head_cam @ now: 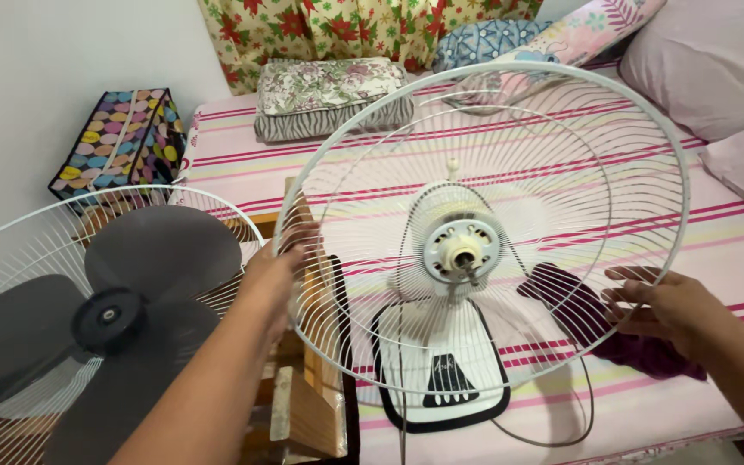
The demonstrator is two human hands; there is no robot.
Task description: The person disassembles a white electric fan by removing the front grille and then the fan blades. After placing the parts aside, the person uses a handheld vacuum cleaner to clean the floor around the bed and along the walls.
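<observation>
Blade (pixel 122 314) and front guard (pixel 10 250) already off, lying near left; both hands (pixel 273 271) (pixel 665 306) clamped on rear guard (pixel 647 138) rim, still seated around fan motor (pixel 458 250) on bed (pixel 734 241)

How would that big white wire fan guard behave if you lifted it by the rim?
The white wire guard is probably light for its size, being mostly thin open wires. It may flex or wobble a little, since the left hand and right hand grip opposite edges. Its round rim would likely roll if set down upright.
</observation>
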